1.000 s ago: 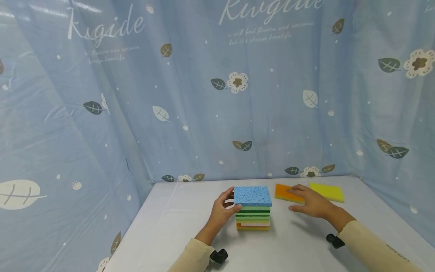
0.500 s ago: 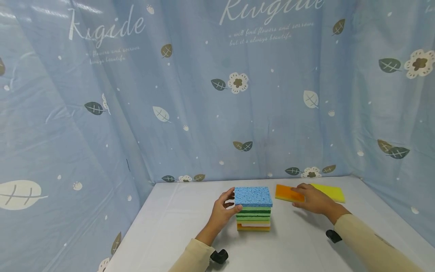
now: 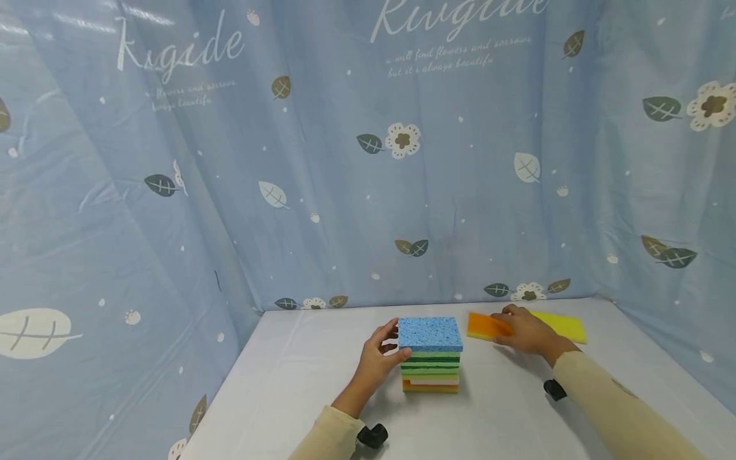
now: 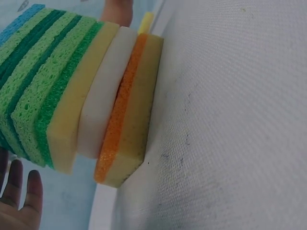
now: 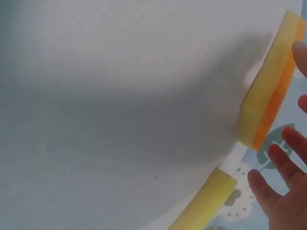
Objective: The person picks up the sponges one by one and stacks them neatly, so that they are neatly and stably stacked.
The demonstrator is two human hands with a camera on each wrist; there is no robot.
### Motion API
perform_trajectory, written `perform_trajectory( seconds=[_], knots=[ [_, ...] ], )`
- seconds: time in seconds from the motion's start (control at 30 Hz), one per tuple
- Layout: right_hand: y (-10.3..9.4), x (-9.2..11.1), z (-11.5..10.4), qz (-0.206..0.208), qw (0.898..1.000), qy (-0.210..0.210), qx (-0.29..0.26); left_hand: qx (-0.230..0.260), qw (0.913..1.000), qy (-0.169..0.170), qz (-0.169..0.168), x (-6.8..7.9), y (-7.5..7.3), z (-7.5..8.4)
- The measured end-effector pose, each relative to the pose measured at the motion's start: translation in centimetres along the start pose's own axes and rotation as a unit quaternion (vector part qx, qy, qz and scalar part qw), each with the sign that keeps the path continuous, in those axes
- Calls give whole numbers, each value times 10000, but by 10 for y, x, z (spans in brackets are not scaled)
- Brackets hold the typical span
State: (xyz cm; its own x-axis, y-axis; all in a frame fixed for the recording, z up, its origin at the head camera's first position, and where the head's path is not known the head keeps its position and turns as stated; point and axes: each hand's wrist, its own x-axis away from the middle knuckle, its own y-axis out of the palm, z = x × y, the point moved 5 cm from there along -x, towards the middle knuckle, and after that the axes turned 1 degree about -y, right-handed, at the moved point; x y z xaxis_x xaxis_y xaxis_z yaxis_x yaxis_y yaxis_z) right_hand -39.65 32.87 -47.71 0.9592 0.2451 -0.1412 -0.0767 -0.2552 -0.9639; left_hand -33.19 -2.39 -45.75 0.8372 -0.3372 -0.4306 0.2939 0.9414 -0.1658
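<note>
A stack of sponges (image 3: 430, 364) stands on the white table, a speckled blue sponge (image 3: 430, 332) on top. Below lie green sponges (image 4: 41, 81), a cream layer, a white sponge (image 4: 106, 91) and an orange-and-yellow one at the base. My left hand (image 3: 376, 363) rests against the stack's left side, thumb on the front corner; its other fingers look relaxed and spread in the left wrist view. My right hand (image 3: 528, 332) is at the right end of a flat orange sponge (image 3: 485, 326), thumb near its front edge. In the right wrist view several fingers (image 5: 285, 165) stand apart from it.
A yellow sponge (image 3: 562, 327) lies behind my right hand, toward the table's back right. A blue curtain (image 3: 322, 191) with leaf and flower prints hangs behind and around the white table (image 3: 305, 358). Black wrist devices (image 3: 372, 436) sit below both hands.
My right hand has moved slightly left and down onto the orange sponge's right end, its fingers drawing nearer to the sponge. The left hand and the stack stay in place.
</note>
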Motion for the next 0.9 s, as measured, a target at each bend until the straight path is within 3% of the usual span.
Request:
perform_trajectory(
  seconds=[0.1, 0.3, 0.43, 0.77, 0.9],
  knots=[
    [3, -4, 3, -59, 10000, -17, -16, 5, 10000, 18, -37, 2, 0, 7],
    [10, -8, 7, -158, 9998, 95, -76, -48, 10000, 52, 66, -3, -1, -16],
    [13, -8, 9, -185, 9997, 148, -85, -83, 9998, 150, 111, -3, -1, -19],
    [15, -8, 10, -340, 9992, 150, -114, -148, 9998, 80, 116, -3, -1, -16],
    [13, -7, 9, -334, 9991, 150, -207, -135, 9999, 78, 55, 0, 0, -1]
  ],
)
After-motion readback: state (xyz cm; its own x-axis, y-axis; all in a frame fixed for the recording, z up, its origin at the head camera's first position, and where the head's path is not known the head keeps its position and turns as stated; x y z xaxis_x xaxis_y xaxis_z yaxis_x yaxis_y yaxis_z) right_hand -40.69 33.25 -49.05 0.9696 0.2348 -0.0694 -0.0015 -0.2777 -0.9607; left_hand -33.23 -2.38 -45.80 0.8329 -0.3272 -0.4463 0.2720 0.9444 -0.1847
